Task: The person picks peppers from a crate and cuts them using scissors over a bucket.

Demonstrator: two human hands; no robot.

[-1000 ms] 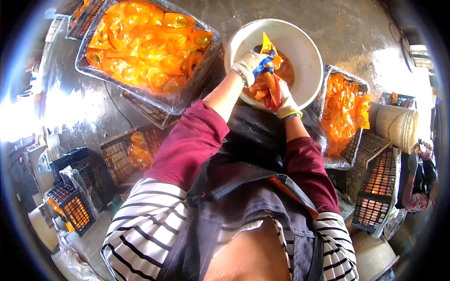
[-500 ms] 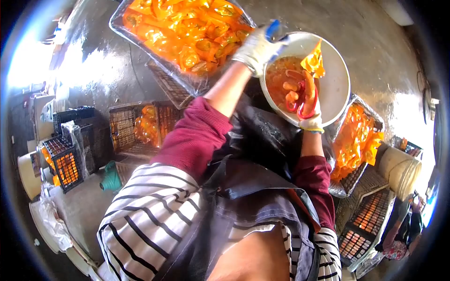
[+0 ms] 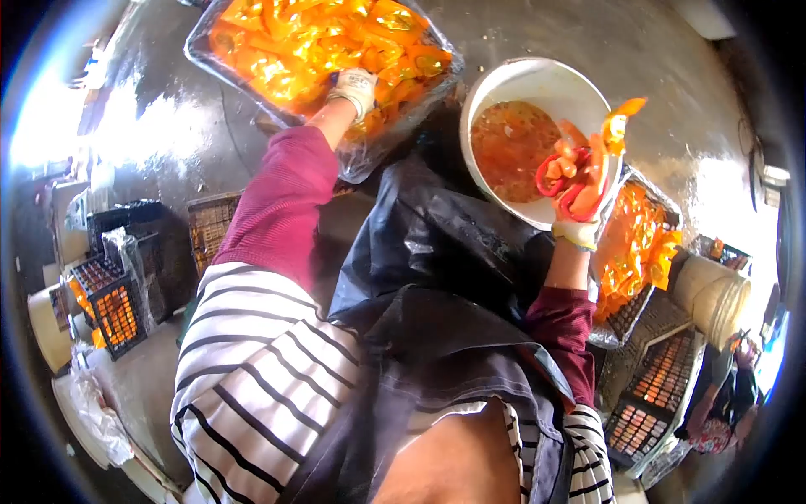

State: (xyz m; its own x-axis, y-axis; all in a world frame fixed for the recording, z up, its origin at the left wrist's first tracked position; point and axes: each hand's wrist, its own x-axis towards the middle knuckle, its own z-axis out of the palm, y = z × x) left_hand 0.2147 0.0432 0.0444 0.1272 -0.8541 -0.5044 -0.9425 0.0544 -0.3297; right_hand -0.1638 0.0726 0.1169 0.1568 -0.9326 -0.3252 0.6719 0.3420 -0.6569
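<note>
My left hand (image 3: pixel 354 91), in a white glove, reaches into the plastic-lined crate (image 3: pixel 196 44) of glossy orange pepper pieces (image 3: pixel 290 63). Its fingers are hidden among them. Over the right side of the white bucket (image 3: pixel 468 139), my right hand (image 3: pixel 578 189) is closed, palm up, with fingers curled and red bands around some of them. An orange pepper piece (image 3: pixel 617 130) sticks up from its fingertips. Whether the red bands belong to the glove or a tool, I cannot tell. Cloudy orange liquid with bits (image 3: pixel 512 147) lies in the bucket.
A second lined crate (image 3: pixel 634 252) of orange pieces stands right of the bucket. Further right are a cream bucket (image 3: pixel 714 294), stacked black crates (image 3: pixel 646 412) and another person (image 3: pixel 722 403). Black crates (image 3: pixel 117 311) and white plastic (image 3: pixel 92 412) are at left.
My left hand has moved left from beside the bucket into the crate of peppers. My right hand has shifted slightly right, still holding the orange pepper piece.
</note>
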